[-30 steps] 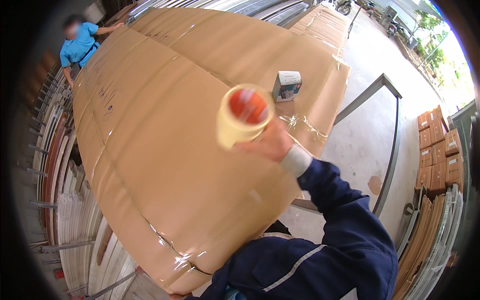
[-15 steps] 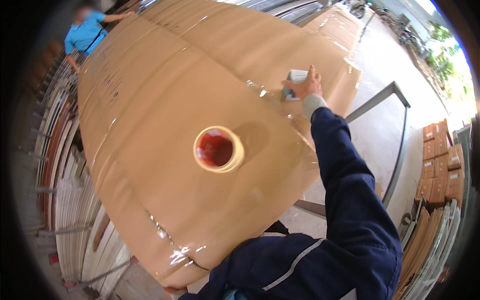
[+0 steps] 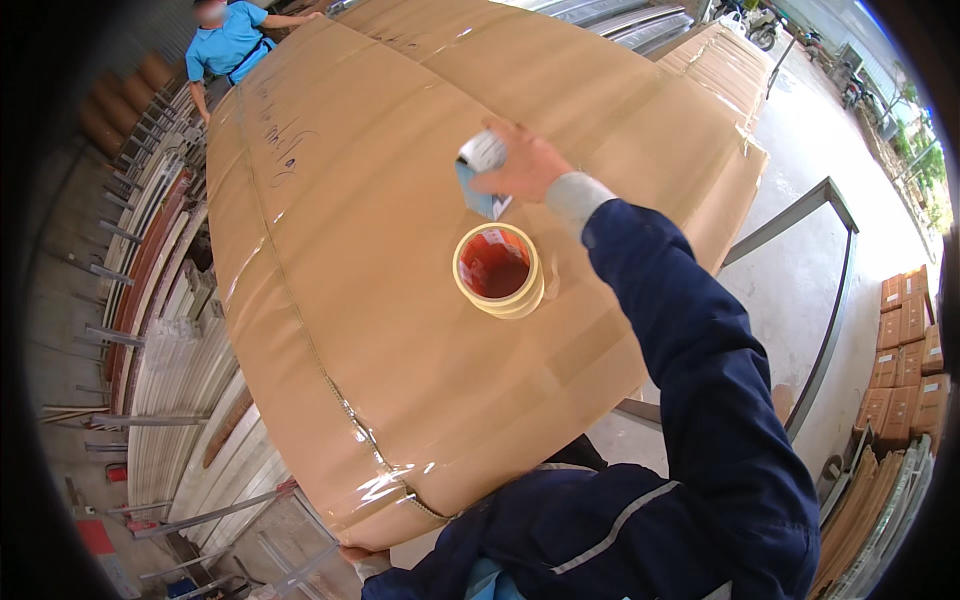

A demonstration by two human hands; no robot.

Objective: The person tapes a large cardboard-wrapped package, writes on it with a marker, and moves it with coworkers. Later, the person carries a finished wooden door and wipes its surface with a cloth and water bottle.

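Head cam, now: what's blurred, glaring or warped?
Head view: right hand and small box soft, probably motion blur; tape roll sharper. Head view: glare on clear tape at the cardboard's near end; daylight at right blown out. Head view: metal frame bowed, corners black.

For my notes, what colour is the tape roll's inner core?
The inner core is orange-red, clearest in the head view.

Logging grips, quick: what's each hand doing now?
Left hand: at the cardboard; grip cannot be told.
Right hand: closed, holding the small box.
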